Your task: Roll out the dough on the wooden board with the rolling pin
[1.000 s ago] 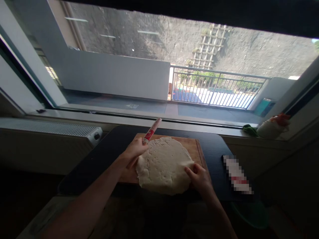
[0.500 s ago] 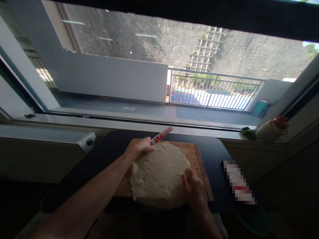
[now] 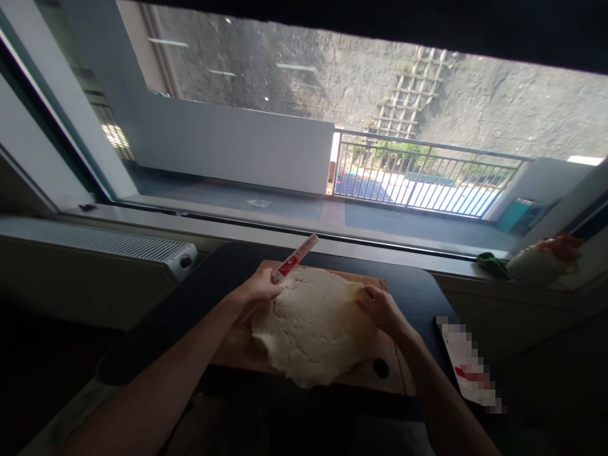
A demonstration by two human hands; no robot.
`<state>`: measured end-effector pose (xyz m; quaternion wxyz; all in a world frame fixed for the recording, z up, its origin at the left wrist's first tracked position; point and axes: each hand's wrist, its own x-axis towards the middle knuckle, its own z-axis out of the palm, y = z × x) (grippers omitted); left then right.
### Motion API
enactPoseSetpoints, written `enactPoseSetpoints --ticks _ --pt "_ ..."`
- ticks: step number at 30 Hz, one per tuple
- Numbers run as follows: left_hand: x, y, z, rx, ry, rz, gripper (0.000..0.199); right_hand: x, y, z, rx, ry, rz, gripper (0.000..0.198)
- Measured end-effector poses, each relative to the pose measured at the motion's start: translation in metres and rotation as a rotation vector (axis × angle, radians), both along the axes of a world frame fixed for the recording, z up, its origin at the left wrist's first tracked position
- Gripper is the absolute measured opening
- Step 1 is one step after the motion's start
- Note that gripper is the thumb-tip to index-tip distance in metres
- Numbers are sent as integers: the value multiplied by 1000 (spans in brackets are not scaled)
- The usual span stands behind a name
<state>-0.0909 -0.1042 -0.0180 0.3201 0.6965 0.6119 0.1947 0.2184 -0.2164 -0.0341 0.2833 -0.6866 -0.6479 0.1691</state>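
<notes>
A large, pale, flattened sheet of dough point(image 3: 316, 329) lies over a wooden cutting board point(image 3: 375, 377), its near and left edges uneven. My left hand point(image 3: 260, 286) is closed at the dough's upper left edge. A slim red-and-white stick-like object point(image 3: 295, 258) juts from between its fingers; what exactly it is, I cannot tell. At the upper right edge, my right hand point(image 3: 380, 305) pinches the dough between thumb and fingers, and the sheet looks slightly raised there. The left fingertips are partly hidden.
The board rests on a dark table point(image 3: 418, 288) with rounded corners. A blurred flat object point(image 3: 468, 364) lies on the right. A radiator point(image 3: 185, 259) stands left, below the windowsill. A pale pot point(image 3: 539, 263) and a green item point(image 3: 493, 265) sit on the sill.
My right hand has moved from the dough's lower right edge up to its upper right edge. The dough shifted on the board, uncovering a dark round hole. My left hand moved slightly left with the stick.
</notes>
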Motion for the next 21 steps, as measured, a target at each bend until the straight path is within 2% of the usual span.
enactPoseSetpoints --ticks 2,5,8,10,15,17,19,21 --pt "-15 -11 -4 1 -9 32 25 6 17 3 -88 -37 5 27" --pt "-27 -19 -4 -69 -71 75 26 -1 11 -4 -177 -150 -104 37" --pt "-25 -16 -1 -127 -125 71 30 -18 -14 -16 -98 -255 -231 49" --pt "-22 -12 -1 -130 -135 42 33 -26 -25 -19 -22 -277 -228 51" --pt "-27 -9 -7 -82 -97 17 35 -33 -24 -6 -33 -428 -217 48" --pt "-31 -11 -7 -48 -48 53 34 -53 -19 1 48 -489 -128 43" --pt "-32 -14 -4 -94 -58 79 34 -88 -15 2 147 -459 81 39" --pt "-29 -17 1 -192 -158 75 34 -127 -11 -3 185 -367 292 39"
